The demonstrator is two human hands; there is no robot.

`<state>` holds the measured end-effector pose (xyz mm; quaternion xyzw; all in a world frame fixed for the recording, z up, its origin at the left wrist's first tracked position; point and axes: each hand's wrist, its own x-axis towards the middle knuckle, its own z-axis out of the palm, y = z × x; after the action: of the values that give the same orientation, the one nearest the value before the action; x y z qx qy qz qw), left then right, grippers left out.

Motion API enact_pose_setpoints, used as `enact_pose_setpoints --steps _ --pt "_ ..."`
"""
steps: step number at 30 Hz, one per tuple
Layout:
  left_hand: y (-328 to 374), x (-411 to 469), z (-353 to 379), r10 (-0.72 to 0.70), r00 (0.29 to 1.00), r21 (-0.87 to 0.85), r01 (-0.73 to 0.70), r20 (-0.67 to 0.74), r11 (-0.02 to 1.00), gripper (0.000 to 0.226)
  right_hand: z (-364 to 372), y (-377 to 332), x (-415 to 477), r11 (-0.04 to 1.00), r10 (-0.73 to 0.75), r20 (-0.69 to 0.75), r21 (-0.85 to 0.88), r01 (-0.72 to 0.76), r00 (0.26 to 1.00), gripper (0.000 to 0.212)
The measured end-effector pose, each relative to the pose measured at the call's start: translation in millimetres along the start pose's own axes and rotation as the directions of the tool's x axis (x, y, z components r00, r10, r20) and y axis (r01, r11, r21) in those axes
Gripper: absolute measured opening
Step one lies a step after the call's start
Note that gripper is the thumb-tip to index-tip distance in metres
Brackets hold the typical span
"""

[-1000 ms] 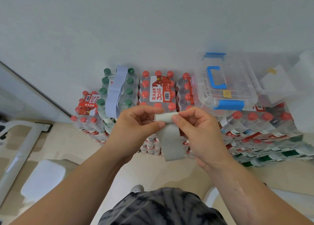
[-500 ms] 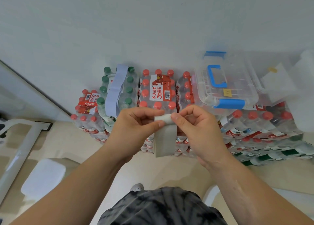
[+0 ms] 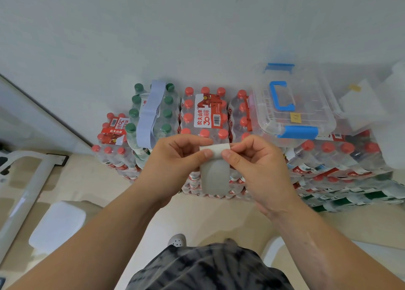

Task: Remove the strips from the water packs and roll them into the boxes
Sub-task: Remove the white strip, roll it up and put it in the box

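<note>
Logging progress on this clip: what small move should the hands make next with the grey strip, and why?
Probably turn the rolled end downward to take up the slack. The left hand and right hand both pinch the strip at its rolled top, while a loose length hangs below, so it isn't ready for the box, whose lid looks shut.

The storage box (image 3: 317, 105) is clear, glossy plastic with opaque blue plastic handle and clips. Beneath and left of the box, the water packs (image 3: 203, 114) wear shiny, crinkled film. Left of the box, the pale blue strip (image 3: 151, 112) looks matt and cloth-like, as does the grey strip (image 3: 214, 178) in front of the box.
</note>
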<state>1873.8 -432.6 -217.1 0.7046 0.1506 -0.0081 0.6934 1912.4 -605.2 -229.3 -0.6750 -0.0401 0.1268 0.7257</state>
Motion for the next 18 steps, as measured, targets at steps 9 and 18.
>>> enact_pose_setpoints --steps 9,18 --pt "-3.1 -1.2 1.6 0.009 1.0 -0.075 -0.009 0.0 0.997 0.023 -1.0 0.7 -0.1 0.996 0.041 0.01 -0.076 -0.04 0.999 0.016" --pt "-3.4 2.2 2.4 -0.007 1.0 -0.088 0.009 0.027 0.996 0.027 -2.5 -1.6 2.0 0.998 0.051 0.007 -0.025 -0.051 0.999 0.019"
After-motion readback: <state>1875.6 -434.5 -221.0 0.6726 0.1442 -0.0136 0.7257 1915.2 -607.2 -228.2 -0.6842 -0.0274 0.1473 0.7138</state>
